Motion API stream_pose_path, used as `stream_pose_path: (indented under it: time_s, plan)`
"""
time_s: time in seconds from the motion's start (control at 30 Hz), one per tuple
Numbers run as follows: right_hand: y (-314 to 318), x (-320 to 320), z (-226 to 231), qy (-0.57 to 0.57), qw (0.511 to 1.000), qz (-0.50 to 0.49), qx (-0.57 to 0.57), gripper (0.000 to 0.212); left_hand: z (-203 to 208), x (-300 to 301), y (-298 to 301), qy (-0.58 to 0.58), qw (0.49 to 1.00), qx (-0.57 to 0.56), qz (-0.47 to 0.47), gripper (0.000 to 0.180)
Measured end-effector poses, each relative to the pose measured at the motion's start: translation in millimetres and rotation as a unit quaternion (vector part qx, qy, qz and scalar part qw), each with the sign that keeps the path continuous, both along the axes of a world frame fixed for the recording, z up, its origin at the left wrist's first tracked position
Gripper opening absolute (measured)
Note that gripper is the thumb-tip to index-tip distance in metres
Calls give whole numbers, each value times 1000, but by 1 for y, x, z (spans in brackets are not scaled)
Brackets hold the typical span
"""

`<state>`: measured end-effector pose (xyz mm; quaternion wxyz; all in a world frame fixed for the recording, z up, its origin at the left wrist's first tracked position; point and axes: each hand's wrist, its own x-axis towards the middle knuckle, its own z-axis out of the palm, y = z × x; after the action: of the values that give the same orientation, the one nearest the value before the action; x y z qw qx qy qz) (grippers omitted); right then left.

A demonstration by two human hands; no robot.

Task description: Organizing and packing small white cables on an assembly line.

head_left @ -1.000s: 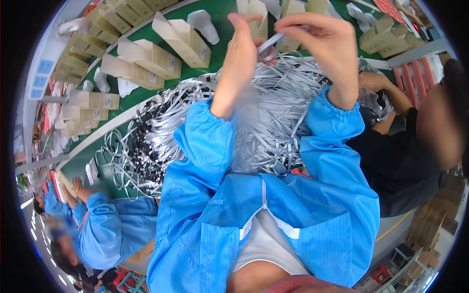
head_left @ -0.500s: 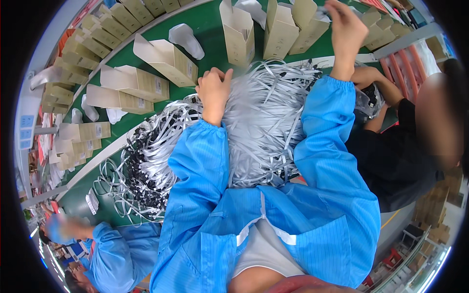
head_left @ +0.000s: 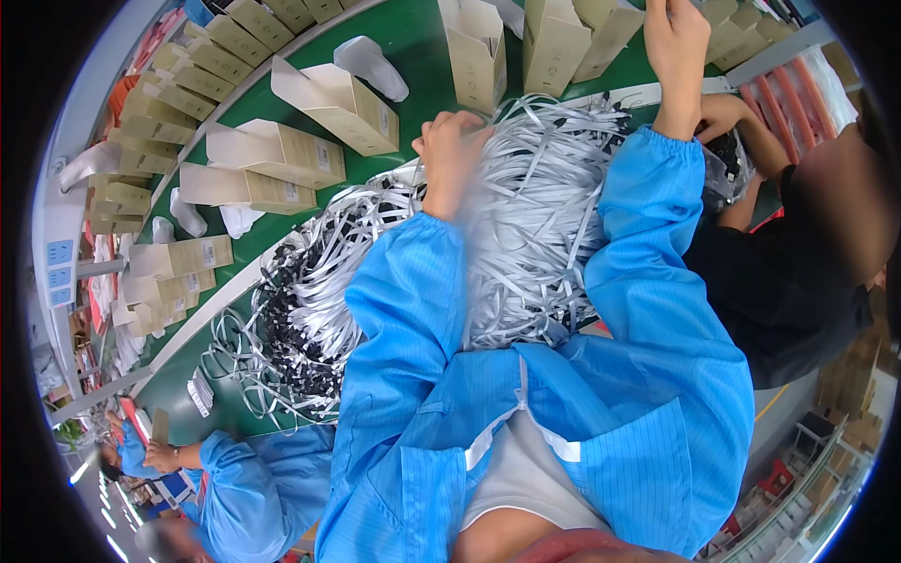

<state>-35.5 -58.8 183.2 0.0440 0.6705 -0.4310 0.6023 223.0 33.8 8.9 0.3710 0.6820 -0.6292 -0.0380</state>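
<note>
My left hand (head_left: 452, 158) is at the far side of a big heap of white flat cables (head_left: 540, 216), its fingers loosely curled and the thumb held apart. Motion blurs it a little, and I see nothing in its grasp. Stretched forward, my right hand (head_left: 678, 47) reaches the top edge of the view near the cardboard boxes (head_left: 605, 42). Its fingers are pressed together and their tips are cut off, so what they hold is hidden. Left of my left arm lies a second bunch of cables (head_left: 324, 319) with black ends.
Open cardboard boxes (head_left: 343, 108) stand in rows on the green table (head_left: 399, 117), with white plastic bags (head_left: 374, 68) among them. A co-worker in black (head_left: 765, 291) sits at the right, hands at a clear bag (head_left: 725, 174). Another in blue (head_left: 258, 488) works at the lower left.
My left hand has moved slightly right and its thumb has spread. My right hand has risen toward the top edge. The whole view has shifted a little. The blue-clad co-worker's hands have moved.
</note>
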Motion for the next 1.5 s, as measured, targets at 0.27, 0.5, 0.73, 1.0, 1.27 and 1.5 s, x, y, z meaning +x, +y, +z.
stream_pose_path:
  time_s: [0.27, 0.5, 0.73, 1.0, 1.27, 1.5]
  plan:
    - [60, 36, 28, -9, 989, 139, -40, 27, 2, 8, 0, 24, 995, -93, -42, 12]
    - [84, 87, 2, -23, 750, 648, 130, 51, 160, -23, 82, 190, 919, -259, -230, 8]
    - [110, 91, 18, 72, 592, 717, 362, 28, 252, 22, 125, 227, 844, -485, -28, 12]
    - [93, 45, 18, -156, 645, 686, 297, 29, 206, -8, 106, 254, 914, -286, -135, 27]
    - [93, 31, 32, -131, 971, 197, -37, 29, 166, 3, 67, 246, 848, 204, -423, 22]
    - [79, 91, -11, 145, 864, 452, 168, 35, 174, -11, 67, 509, 813, -4, -283, 22]
